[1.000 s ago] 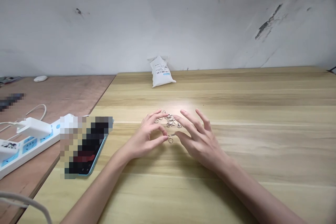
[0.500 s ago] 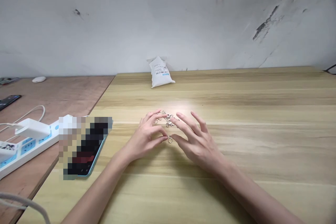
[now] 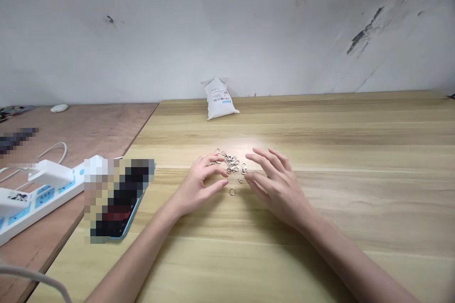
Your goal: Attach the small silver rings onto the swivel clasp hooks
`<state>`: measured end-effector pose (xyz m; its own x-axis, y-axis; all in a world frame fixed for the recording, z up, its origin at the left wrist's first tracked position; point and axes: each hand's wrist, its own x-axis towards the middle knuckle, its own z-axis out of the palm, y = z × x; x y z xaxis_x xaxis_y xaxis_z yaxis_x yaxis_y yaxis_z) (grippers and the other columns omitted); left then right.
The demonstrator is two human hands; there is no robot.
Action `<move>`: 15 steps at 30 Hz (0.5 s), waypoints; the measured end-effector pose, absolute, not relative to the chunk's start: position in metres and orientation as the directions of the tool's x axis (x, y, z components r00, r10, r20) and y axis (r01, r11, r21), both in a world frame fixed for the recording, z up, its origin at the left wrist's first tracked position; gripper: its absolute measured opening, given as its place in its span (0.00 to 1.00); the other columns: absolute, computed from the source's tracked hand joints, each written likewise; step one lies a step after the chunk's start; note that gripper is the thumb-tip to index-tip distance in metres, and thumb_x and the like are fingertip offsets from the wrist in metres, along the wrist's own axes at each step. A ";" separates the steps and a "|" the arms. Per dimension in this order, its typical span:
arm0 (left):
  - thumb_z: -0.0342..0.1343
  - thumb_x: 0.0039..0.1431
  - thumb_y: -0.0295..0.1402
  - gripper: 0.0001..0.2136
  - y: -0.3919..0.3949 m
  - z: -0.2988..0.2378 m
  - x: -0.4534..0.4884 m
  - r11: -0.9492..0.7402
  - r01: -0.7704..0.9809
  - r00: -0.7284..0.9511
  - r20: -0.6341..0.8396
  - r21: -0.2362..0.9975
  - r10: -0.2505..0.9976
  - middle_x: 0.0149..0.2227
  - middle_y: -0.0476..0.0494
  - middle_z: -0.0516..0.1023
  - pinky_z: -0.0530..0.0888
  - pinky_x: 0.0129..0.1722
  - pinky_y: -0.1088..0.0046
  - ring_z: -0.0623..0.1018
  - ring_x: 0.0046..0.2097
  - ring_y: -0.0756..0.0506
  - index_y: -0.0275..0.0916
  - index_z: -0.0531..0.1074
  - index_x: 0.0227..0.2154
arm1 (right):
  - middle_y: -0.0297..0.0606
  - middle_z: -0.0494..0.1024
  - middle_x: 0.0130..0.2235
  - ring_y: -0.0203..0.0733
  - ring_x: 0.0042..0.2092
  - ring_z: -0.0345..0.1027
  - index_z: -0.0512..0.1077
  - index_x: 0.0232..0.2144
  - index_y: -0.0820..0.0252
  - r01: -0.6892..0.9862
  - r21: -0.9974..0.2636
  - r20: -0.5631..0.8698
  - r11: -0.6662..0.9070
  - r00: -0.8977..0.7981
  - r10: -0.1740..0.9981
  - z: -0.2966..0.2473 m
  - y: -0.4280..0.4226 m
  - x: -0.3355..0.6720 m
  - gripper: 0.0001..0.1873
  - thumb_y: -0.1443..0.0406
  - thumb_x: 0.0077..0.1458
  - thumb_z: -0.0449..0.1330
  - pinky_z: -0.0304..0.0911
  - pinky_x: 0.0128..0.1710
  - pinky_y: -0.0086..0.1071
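My left hand (image 3: 202, 182) lies open on the near left of a small pile of silvery metal swivel clasps (image 3: 232, 163), thumb and fingers apart, its fingertips beside some of the pieces and partly covering them. Between the thumb and forefinger of my right hand (image 3: 272, 180) a small metal clasp (image 3: 241, 180) is pinched, pointing left. Just behind it lies another clasp (image 3: 244, 168), apart from the pile. A single metal ring (image 3: 232, 192) rests on the wood between my two hands, touched by neither.
A white plastic packet (image 3: 220, 102) with a printed label stands near the wall. On the left are a phone (image 3: 126, 203), partly pixelated, and a white power strip (image 3: 53, 194) with chargers and cables. A brown tabletop (image 3: 106, 123) adjoins the pale wooden table (image 3: 337, 128).
My left thumb and forefinger have parted, and the ring between my hands now lies free on the table. My right hand has drawn slightly right, holding a clasp. The view has shifted a little.
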<state>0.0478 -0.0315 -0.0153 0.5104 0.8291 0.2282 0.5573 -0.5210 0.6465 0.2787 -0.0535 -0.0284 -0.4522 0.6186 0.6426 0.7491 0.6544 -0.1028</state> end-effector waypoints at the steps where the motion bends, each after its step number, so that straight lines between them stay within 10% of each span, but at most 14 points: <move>1: 0.57 0.62 0.33 0.04 -0.031 -0.017 0.047 -0.547 0.573 0.534 0.229 0.610 0.814 0.56 0.43 0.70 0.63 0.61 0.53 0.64 0.62 0.40 0.43 0.76 0.37 | 0.44 0.75 0.52 0.50 0.60 0.62 0.75 0.31 0.57 0.754 -0.124 0.624 0.644 -0.446 0.642 -0.030 -0.052 0.279 0.08 0.68 0.60 0.58 0.53 0.60 0.51; 9: 0.56 0.63 0.36 0.05 -0.036 -0.020 0.052 -0.701 0.592 0.665 0.251 0.397 0.703 0.49 0.46 0.74 0.57 0.61 0.52 0.67 0.58 0.42 0.45 0.76 0.36 | 0.44 0.77 0.46 0.49 0.49 0.67 0.77 0.38 0.58 0.864 -0.209 0.485 0.458 -0.315 0.816 -0.026 -0.045 0.291 0.09 0.65 0.62 0.56 0.57 0.53 0.46; 15: 0.57 0.62 0.35 0.04 -0.036 -0.023 0.055 -0.717 0.583 0.673 0.268 0.381 0.690 0.43 0.48 0.75 0.55 0.62 0.51 0.70 0.53 0.44 0.45 0.76 0.36 | 0.35 0.75 0.29 0.37 0.30 0.66 0.75 0.26 0.57 0.813 -0.428 -0.067 0.394 -0.464 0.883 0.011 -0.048 0.322 0.11 0.63 0.59 0.58 0.55 0.31 0.30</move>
<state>0.0545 -0.0358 -0.0233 0.6728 0.6895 0.2681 0.5834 -0.7174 0.3808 0.3225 -0.0483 0.0106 -0.4639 0.8833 -0.0673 0.8131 0.3944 -0.4283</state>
